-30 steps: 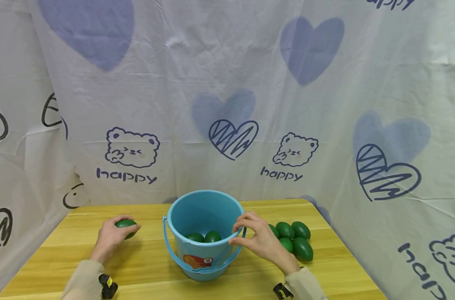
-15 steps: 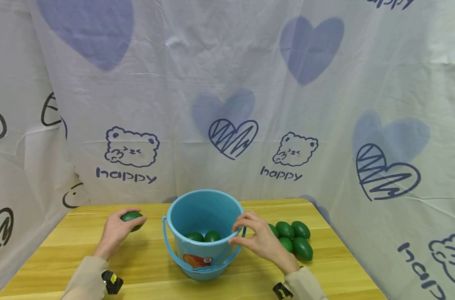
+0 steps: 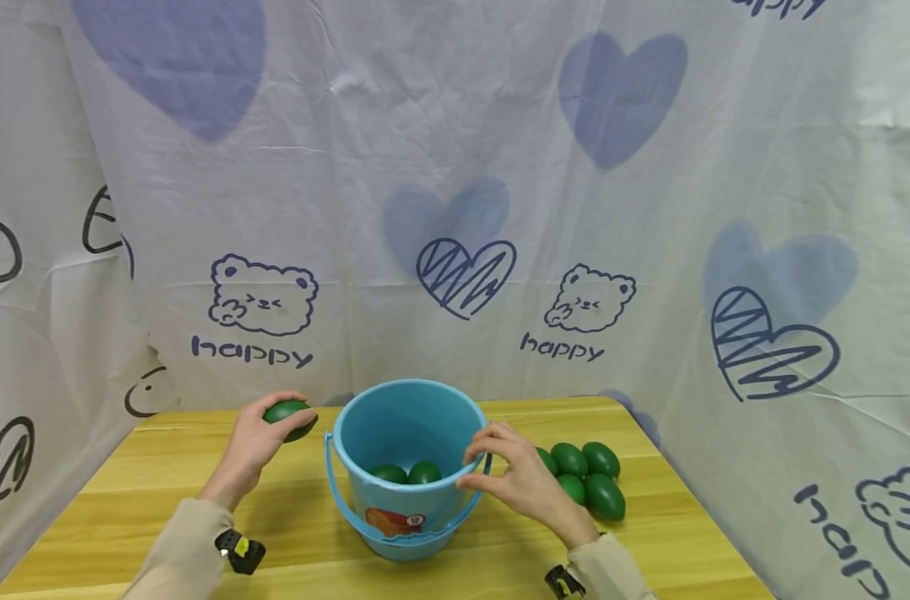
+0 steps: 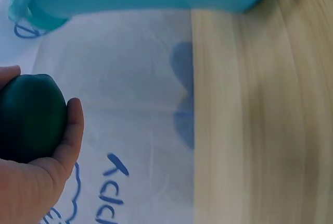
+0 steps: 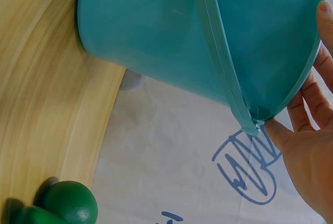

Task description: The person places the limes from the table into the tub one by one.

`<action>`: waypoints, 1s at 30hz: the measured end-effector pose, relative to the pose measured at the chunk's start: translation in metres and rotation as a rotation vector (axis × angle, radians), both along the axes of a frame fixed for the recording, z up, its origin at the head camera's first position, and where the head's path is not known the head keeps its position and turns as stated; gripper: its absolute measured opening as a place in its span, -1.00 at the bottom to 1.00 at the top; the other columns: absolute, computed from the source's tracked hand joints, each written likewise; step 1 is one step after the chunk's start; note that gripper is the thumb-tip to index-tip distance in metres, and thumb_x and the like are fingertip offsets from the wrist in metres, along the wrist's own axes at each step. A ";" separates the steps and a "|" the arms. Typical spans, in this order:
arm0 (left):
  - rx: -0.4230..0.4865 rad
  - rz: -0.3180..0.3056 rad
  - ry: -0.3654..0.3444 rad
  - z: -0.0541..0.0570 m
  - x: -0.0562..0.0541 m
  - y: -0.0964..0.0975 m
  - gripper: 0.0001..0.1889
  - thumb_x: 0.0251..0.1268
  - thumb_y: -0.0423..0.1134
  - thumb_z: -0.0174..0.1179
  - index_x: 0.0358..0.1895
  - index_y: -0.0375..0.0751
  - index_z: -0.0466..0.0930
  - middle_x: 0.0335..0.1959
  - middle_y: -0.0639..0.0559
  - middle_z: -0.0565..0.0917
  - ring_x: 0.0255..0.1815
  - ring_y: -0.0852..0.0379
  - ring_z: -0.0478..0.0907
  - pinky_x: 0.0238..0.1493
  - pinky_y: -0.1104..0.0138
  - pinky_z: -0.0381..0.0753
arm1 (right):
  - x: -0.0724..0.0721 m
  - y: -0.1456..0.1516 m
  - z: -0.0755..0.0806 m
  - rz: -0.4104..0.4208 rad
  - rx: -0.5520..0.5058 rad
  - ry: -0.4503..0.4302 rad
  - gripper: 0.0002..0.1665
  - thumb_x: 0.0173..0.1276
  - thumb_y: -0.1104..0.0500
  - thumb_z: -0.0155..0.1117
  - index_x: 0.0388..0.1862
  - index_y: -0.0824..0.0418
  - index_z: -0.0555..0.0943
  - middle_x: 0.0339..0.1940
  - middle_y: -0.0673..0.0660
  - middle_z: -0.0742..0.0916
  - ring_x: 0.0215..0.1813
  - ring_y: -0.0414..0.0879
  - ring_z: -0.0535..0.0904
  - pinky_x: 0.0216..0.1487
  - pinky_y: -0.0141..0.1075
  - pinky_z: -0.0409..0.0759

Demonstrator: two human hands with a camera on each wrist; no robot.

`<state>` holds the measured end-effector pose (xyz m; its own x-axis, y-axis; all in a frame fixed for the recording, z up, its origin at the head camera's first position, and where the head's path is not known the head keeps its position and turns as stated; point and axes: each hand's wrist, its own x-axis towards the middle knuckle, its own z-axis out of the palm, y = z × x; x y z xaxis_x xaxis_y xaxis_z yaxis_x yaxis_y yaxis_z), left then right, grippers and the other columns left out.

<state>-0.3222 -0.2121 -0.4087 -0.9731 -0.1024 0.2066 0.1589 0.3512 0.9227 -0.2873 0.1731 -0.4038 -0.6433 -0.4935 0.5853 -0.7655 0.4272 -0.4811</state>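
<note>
In the head view my left hand [image 3: 263, 437] grips a smooth, dark green, avocado-like fruit [image 3: 287, 419], raised over the table just left of the blue bucket [image 3: 387, 492]. The left wrist view shows the thumb and a finger on either side of this fruit [image 4: 31, 117]. With thumb and fingers, my right hand [image 3: 518, 475] holds the bucket's right rim, close to where the handle [image 5: 221, 52] joins. Two green fruits [image 3: 425, 473] show at the bottom of the upright bucket; its near wall may hide more. The handle hangs down in front.
Right of the bucket several more green fruits [image 3: 605, 497] lie bunched on the wooden table [image 3: 297, 533], partly behind my right hand. A white printed cloth [image 3: 455, 208] hangs behind the table and along both sides.
My left hand has lifted the green fruit and carried it right, towards the bucket. My right hand and the bucket have stayed in place.
</note>
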 end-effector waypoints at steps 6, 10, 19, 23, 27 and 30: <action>0.029 -0.019 0.031 0.010 0.004 0.013 -0.45 0.23 0.04 0.35 0.20 -0.15 0.50 0.24 -0.21 0.44 0.06 -0.10 0.40 -0.12 0.29 0.54 | 0.001 0.000 0.000 -0.003 -0.003 -0.006 -0.72 0.10 -0.05 0.52 -0.28 0.03 0.68 -0.18 -0.19 0.63 0.01 -0.23 0.51 0.06 -0.19 0.61; 0.040 -0.033 0.053 0.016 0.007 0.019 -0.42 0.19 0.00 0.39 0.24 -0.13 0.49 0.24 -0.22 0.44 0.03 -0.10 0.41 -0.14 0.29 0.55 | 0.001 -0.001 0.000 0.002 -0.004 -0.009 -0.74 0.10 -0.04 0.53 -0.28 -0.01 0.67 -0.17 -0.19 0.63 0.01 -0.23 0.51 0.05 -0.19 0.61; 0.051 -0.084 0.118 0.021 0.011 0.031 -0.42 0.19 -0.19 0.41 0.28 -0.10 0.43 0.21 -0.24 0.45 0.03 -0.15 0.42 -0.11 0.24 0.56 | 0.002 -0.003 0.002 -0.016 -0.009 -0.031 -0.75 0.10 -0.06 0.52 -0.30 -0.05 0.66 -0.17 -0.20 0.62 0.03 -0.23 0.50 0.08 -0.15 0.62; 0.056 -0.104 0.140 0.019 0.011 0.038 -0.43 0.19 -0.24 0.40 0.27 -0.09 0.43 0.20 -0.25 0.46 0.03 -0.17 0.44 -0.11 0.26 0.57 | 0.003 -0.004 0.001 -0.026 -0.017 -0.037 -0.74 0.08 -0.06 0.53 -0.30 -0.04 0.66 -0.16 -0.19 0.62 0.03 -0.23 0.50 0.07 -0.17 0.61; 0.057 -0.100 0.168 0.021 0.011 0.044 -0.43 0.20 -0.25 0.39 0.28 -0.09 0.43 0.19 -0.26 0.47 0.03 -0.19 0.45 -0.11 0.25 0.57 | 0.003 -0.003 0.001 -0.030 -0.008 -0.048 -0.72 0.09 -0.07 0.51 -0.29 -0.01 0.67 -0.15 -0.20 0.62 0.04 -0.23 0.49 0.07 -0.19 0.60; 0.051 -0.105 0.192 0.023 0.011 0.046 -0.43 0.21 -0.24 0.39 0.29 -0.08 0.42 0.20 -0.26 0.47 0.04 -0.19 0.46 -0.10 0.25 0.58 | 0.003 -0.002 0.003 -0.028 -0.009 -0.051 -0.71 0.10 -0.07 0.51 -0.29 0.04 0.68 -0.16 -0.20 0.62 0.04 -0.23 0.50 0.07 -0.19 0.61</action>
